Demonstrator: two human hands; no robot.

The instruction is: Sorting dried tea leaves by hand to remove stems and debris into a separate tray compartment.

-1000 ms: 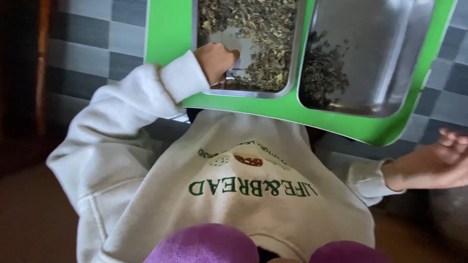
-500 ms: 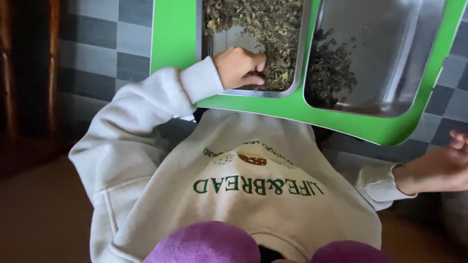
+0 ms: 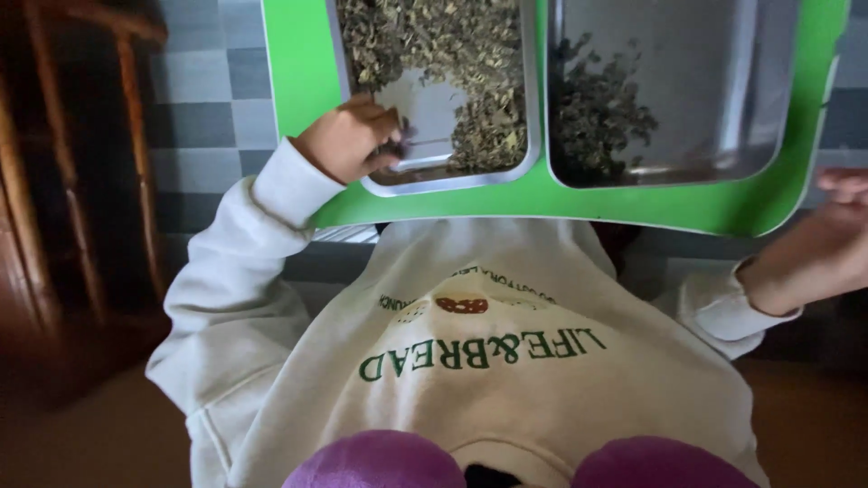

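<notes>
A: The left hand is seen at the near left corner of the left metal tray, fingers pinched shut on a small dark clump of dried leaves.

B: And the tray itself?

A: It is set in the left opening of a green frame, its long axis running away from the body toward the top of the view. A bare patch of metal is shown just beside the pinched clump, with the rest of the leaves heaped around it.

B: The second tray?

A: It is set just beside the first, to the right, in the same frame. A smaller pile of darker leaves is gathered against its left wall.

B: The right hand?

A: It is held past the frame's right corner, well apart from the leaves. Nothing is seen in it; whether the fingers are curled or loose cannot be told, since they are cut off by the edge.
</notes>
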